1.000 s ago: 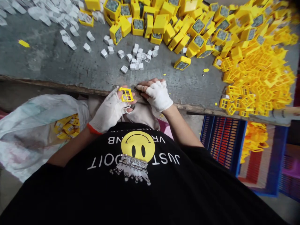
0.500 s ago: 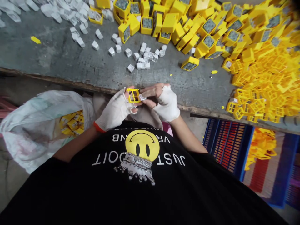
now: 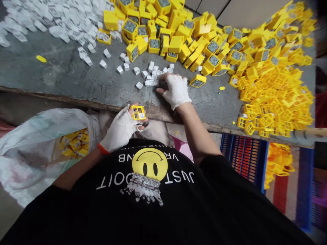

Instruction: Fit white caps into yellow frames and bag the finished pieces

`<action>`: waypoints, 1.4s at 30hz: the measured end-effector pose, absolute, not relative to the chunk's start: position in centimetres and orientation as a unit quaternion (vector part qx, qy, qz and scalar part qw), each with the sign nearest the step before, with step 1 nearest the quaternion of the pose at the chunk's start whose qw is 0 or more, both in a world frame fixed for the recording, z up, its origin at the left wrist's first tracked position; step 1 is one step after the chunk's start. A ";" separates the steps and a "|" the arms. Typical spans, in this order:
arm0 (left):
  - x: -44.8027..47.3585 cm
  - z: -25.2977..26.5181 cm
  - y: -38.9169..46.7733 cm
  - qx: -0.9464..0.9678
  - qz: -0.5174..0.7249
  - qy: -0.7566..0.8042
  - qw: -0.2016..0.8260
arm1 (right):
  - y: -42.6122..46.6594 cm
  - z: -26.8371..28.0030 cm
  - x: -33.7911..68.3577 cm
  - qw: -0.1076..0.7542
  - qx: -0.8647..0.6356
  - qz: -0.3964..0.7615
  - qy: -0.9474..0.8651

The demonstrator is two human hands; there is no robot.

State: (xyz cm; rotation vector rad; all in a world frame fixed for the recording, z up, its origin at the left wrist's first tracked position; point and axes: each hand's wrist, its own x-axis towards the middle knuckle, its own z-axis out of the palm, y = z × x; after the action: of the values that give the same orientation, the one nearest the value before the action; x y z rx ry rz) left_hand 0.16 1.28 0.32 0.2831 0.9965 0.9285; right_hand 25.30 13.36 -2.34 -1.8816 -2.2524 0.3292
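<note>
My left hand (image 3: 118, 130), in a fingerless white glove, is closed on a small yellow four-pane frame (image 3: 138, 112) just in front of the table edge. A white cap (image 3: 141, 116) sits in the frame's lower right opening. Over the table, my right hand (image 3: 176, 90), gloved the same way, reaches to a cluster of small white caps (image 3: 152, 77). Its thumb and forefinger are apart, with the fingertips at the right side of the cluster. Nothing shows between them.
Yellow housings with grey inserts (image 3: 176, 44) are heaped at the back of the grey table (image 3: 58, 68). White parts (image 3: 58, 20) lie back left, yellow frames (image 3: 276, 98) at right. Below are a white sack (image 3: 17, 146) holding yellow pieces and blue crates (image 3: 304, 183).
My right hand has left the frame and moved forward onto the table by the white caps. A white cap now sits in the frame, which stays in my left hand.
</note>
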 end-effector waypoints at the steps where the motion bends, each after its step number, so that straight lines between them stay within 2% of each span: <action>1: 0.0 0.3 1.2 0.133 0.429 0.461 0.766 | 14.0 -2.5 24.8 0.079 -0.631 0.110 -0.764; 4: -0.3 0.4 1.1 0.134 0.434 0.464 0.761 | 13.6 -2.5 24.0 0.064 -0.618 0.115 -0.775; 6: -0.3 0.3 1.2 0.123 0.436 0.459 0.764 | 12.1 -2.2 24.4 0.084 -0.600 0.119 -0.787; 12: 0.5 -0.3 1.9 0.082 0.385 0.437 0.809 | 6.9 -0.8 25.1 0.268 -0.476 0.191 -0.816; 14: 0.8 -0.4 2.0 0.073 0.376 0.420 0.823 | 6.1 -0.5 24.6 0.298 -0.444 0.205 -0.820; 20: 0.9 0.2 1.5 0.082 0.343 0.410 0.841 | 6.0 -0.7 24.0 0.229 -0.360 0.177 -0.887; 25: 0.1 -0.3 1.2 0.163 0.296 0.387 0.858 | 5.9 -0.5 25.0 0.209 -0.269 0.157 -0.927; 29: -1.1 -1.6 1.1 0.186 0.245 0.362 0.880 | 5.7 0.5 25.2 0.190 -0.209 0.168 -0.945; 32: -2.0 -1.7 1.1 0.157 0.260 0.377 0.875 | 6.6 0.8 24.9 0.197 -0.195 0.210 -0.938; 34: -2.2 -1.0 1.2 0.136 0.295 0.383 0.865 | 8.3 0.4 24.4 0.222 -0.226 0.234 -0.919; 37: -2.2 0.6 1.3 0.091 0.361 0.412 0.831 | 12.2 -1.0 23.1 0.216 -0.380 0.169 -0.883; 39: -2.0 1.4 1.5 0.060 0.393 0.447 0.802 | 14.8 -1.9 21.9 0.148 -0.456 0.110 -0.870; 42: -2.0 1.9 1.6 0.047 0.416 0.461 0.782 | 16.7 -1.9 20.4 0.033 -0.479 0.087 -0.873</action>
State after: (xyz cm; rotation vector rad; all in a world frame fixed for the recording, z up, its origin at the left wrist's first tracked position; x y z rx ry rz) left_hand -2.01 1.62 1.93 0.1025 0.9953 0.8980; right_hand 20.41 16.68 -1.93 -1.4740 -2.6850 0.2680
